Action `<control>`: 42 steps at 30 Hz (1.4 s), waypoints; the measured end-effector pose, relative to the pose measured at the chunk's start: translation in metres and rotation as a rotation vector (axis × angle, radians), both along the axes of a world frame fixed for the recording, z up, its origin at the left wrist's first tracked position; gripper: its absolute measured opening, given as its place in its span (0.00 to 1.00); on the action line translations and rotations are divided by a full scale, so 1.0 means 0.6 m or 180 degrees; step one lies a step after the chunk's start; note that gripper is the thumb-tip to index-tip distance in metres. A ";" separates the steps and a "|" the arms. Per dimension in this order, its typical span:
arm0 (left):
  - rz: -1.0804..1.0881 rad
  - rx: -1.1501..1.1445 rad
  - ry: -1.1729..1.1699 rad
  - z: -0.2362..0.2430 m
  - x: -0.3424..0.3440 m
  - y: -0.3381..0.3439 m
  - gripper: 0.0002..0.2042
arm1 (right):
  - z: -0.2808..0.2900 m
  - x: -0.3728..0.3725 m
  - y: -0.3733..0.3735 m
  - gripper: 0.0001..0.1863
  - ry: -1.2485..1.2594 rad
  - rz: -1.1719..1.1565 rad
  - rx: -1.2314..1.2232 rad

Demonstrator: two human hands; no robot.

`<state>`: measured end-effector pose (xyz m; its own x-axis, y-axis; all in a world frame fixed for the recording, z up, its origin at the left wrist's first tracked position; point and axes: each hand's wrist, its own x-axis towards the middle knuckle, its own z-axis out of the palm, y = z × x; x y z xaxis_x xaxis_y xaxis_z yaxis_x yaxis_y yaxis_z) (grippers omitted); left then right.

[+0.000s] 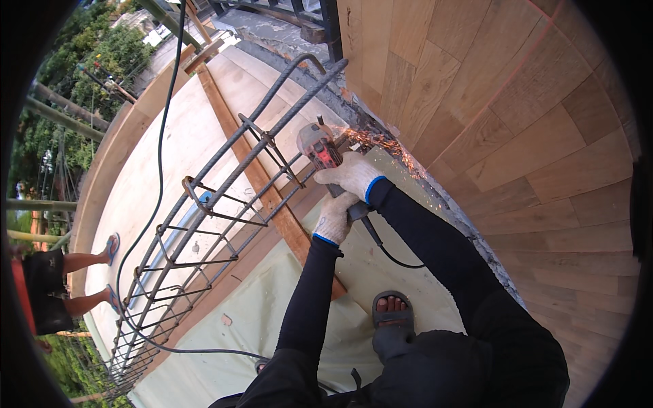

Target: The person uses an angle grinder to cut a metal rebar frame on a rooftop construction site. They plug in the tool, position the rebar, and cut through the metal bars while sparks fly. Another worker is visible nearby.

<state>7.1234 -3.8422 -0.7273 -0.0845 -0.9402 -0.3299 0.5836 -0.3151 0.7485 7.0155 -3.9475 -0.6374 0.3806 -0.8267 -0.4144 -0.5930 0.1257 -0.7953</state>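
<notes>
My right hand (354,175), in a white knit glove with a blue cuff, is wrapped round the body of a red and grey angle grinder (319,145). Just below it, my left hand (334,219) in a matching glove grips the grinder's rear part. Orange sparks (381,141) spray to the right from the tool's head. The disc and the exact spot it touches are hidden. A black cord (381,246) runs from the grinder's back end. Close to its left side lies a long rebar cage (178,238) with square stirrups.
A wooden plank (235,139) passes under the cage. Pale sheeting (265,313) lies around my sandalled foot (392,309). Wood-look tiling (530,136) with a rough concrete edge fills the right. A black cable (160,156) crosses the left, where another person's legs (85,285) stand on pale boards.
</notes>
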 end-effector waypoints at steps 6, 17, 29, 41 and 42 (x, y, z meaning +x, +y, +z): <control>0.0062 -0.0013 0.0042 -0.005 0.001 -0.004 0.24 | 0.003 0.001 -0.001 0.37 -0.0036 0.0044 -0.0029; 0.0006 -0.0002 0.0070 0.017 -0.011 0.004 0.24 | -0.020 -0.009 -0.003 0.37 -0.0014 -0.0022 -0.0051; 0.0039 0.0008 -0.0026 0.008 -0.002 -0.002 0.23 | -0.016 -0.002 -0.003 0.36 -0.0017 0.0022 -0.0108; -0.0013 0.0012 0.0026 0.015 -0.012 0.003 0.24 | -0.012 -0.010 -0.003 0.39 0.0049 -0.0041 0.0046; -0.0014 0.0012 0.0032 0.015 -0.011 0.003 0.24 | -0.008 -0.009 -0.002 0.39 0.0029 -0.0023 0.0054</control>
<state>7.1170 -3.8406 -0.7184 -0.0918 -0.9386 -0.3327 0.5896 -0.3205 0.7414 7.0098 -3.9488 -0.6425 0.3707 -0.8223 -0.4317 -0.5993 0.1433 -0.7876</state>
